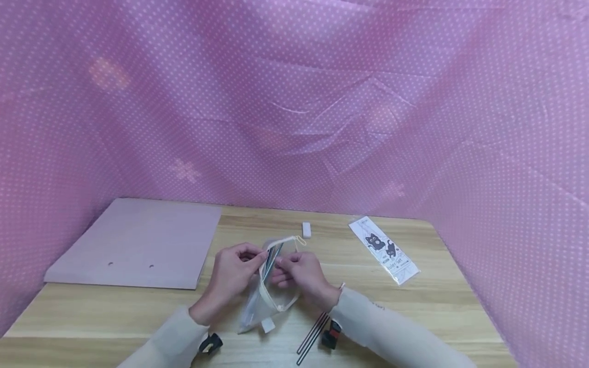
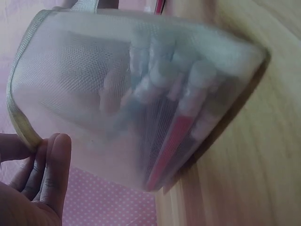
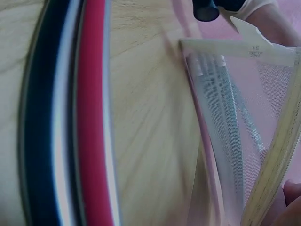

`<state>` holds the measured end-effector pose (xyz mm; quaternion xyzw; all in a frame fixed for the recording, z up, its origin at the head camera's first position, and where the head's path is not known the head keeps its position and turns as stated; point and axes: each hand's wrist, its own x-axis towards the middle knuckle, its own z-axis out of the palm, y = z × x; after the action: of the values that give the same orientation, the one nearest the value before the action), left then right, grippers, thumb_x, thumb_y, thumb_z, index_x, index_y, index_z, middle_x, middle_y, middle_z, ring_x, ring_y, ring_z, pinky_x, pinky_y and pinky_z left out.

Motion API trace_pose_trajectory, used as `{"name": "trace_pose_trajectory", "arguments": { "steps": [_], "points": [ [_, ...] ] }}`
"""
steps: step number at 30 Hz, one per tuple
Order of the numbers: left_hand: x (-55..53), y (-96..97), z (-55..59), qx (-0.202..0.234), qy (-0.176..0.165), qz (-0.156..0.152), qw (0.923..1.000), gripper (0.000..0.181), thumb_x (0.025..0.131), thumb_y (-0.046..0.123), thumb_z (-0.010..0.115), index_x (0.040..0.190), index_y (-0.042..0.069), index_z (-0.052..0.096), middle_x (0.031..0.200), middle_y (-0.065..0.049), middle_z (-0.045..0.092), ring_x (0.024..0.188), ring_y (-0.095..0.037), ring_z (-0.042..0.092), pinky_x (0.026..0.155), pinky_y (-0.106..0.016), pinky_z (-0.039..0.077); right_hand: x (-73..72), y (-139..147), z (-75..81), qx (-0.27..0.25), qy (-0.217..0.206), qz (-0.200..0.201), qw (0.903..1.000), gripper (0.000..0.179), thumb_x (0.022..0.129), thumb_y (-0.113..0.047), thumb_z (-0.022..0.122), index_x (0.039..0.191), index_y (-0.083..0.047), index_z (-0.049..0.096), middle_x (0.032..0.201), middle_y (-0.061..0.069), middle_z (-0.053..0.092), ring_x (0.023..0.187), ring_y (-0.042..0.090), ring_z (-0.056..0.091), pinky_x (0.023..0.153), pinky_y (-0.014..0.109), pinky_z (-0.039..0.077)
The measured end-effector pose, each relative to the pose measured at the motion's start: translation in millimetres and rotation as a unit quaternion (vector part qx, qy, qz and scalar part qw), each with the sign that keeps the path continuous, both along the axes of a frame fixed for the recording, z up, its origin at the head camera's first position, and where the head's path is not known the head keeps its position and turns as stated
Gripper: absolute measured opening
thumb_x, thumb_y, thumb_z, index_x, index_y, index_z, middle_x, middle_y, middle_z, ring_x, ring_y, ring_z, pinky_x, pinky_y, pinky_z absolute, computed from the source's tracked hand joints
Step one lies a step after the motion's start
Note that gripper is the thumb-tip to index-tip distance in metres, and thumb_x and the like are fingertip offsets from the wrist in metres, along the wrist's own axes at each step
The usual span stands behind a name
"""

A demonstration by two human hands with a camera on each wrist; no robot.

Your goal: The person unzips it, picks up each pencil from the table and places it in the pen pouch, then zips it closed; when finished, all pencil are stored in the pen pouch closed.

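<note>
A translucent mesh zip pouch (image 1: 257,306) stands tilted on the table with its mouth open. My left hand (image 1: 234,268) pinches the pale zip edge (image 2: 28,132) between thumb and fingers. Inside, several pencils (image 3: 216,117) show through the mesh, with whitish ends at the bottom and one red barrel (image 2: 171,143). My right hand (image 1: 301,273) reaches into the mouth with curled fingers, thumb and forefinger at the upper end of a slanting pencil (image 3: 251,125); the zip edge and mesh partly hide this grip. Below my right wrist lie several dark and red pencils (image 1: 315,335).
A white eraser (image 1: 306,229) lies behind the pouch. To the right is a flat ruler-set packet (image 1: 384,249) with black cats. A large pale board (image 1: 142,240) with two small holes covers the table's left side. Pink dotted cloth (image 1: 294,128) hangs around the wooden table (image 1: 451,301).
</note>
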<state>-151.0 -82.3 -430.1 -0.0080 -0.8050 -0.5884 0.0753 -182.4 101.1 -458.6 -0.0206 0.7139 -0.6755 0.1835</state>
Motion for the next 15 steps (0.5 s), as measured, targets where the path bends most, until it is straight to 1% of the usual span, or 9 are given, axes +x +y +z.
{"name": "trace_pose_trajectory", "arguments": {
  "steps": [2, 5, 7, 9, 11, 15],
  "points": [
    [-0.1, -0.3, -0.5, -0.002, -0.001, 0.002, 1.0000, 0.008, 0.089, 0.018, 0.078, 0.091, 0.010, 0.077, 0.086, -0.011, 0.078, 0.069, -0.018, 0.072, 0.061, -0.032, 0.062, 0.1, 0.9, -0.1, -0.004, -0.001, -0.008, 1.0000, 0.030, 0.099, -0.016, 0.064, 0.111, 0.011, 0.068, 0.083, 0.017, 0.077, 0.069, 0.015, 0.075, 0.068, 0.032, 0.064],
    [-1.1, -0.9, -1.2, -0.006, -0.005, 0.005, 1.0000, 0.009, 0.089, 0.018, 0.078, 0.091, 0.010, 0.077, 0.087, -0.012, 0.078, 0.068, -0.017, 0.071, 0.061, -0.032, 0.062, 0.5, 2.1, 0.0, -0.031, -0.007, -0.016, 0.9994, 0.034, 0.100, -0.015, 0.063, 0.114, 0.016, 0.064, 0.086, 0.017, 0.078, 0.072, 0.014, 0.075, 0.071, 0.031, 0.064],
    [-2.0, -1.2, -1.3, -0.010, -0.008, 0.004, 0.9999, 0.009, 0.089, 0.019, 0.078, 0.092, 0.010, 0.077, 0.088, -0.013, 0.078, 0.067, -0.015, 0.070, 0.060, -0.029, 0.061, 1.0, 3.1, -0.3, -0.053, -0.010, -0.022, 0.9983, 0.035, 0.100, -0.013, 0.062, 0.116, 0.018, 0.062, 0.088, 0.017, 0.078, 0.074, 0.015, 0.076, 0.073, 0.030, 0.064],
    [-3.0, -1.7, -1.5, -0.008, -0.010, 0.003, 0.9999, 0.009, 0.090, 0.019, 0.077, 0.092, 0.010, 0.077, 0.088, -0.014, 0.077, 0.066, -0.014, 0.070, 0.059, -0.028, 0.061, 1.2, 4.3, 0.1, -0.073, -0.015, -0.025, 0.9969, 0.035, 0.100, -0.010, 0.061, 0.118, 0.019, 0.060, 0.089, 0.016, 0.078, 0.077, 0.015, 0.076, 0.076, 0.030, 0.064],
    [-3.8, -2.4, -1.6, -0.008, -0.009, 0.003, 0.9999, 0.009, 0.090, 0.018, 0.077, 0.092, 0.009, 0.077, 0.087, -0.014, 0.077, 0.066, -0.015, 0.070, 0.060, -0.030, 0.061, 1.5, 5.5, 0.9, -0.092, -0.022, -0.027, 0.9951, 0.036, 0.099, -0.009, 0.061, 0.121, 0.020, 0.057, 0.090, 0.014, 0.078, 0.079, 0.016, 0.077, 0.078, 0.030, 0.064],
    [-4.8, -3.7, -1.5, -0.002, -0.011, 0.005, 0.9999, 0.009, 0.090, 0.018, 0.077, 0.092, 0.009, 0.077, 0.086, -0.014, 0.077, 0.066, -0.017, 0.071, 0.063, -0.037, 0.063, 1.7, 8.0, 4.3, -0.134, -0.034, -0.031, 0.9900, 0.039, 0.099, -0.007, 0.058, 0.126, 0.021, 0.053, 0.091, 0.013, 0.078, 0.081, 0.017, 0.077, 0.082, 0.032, 0.063]
  ]
}}
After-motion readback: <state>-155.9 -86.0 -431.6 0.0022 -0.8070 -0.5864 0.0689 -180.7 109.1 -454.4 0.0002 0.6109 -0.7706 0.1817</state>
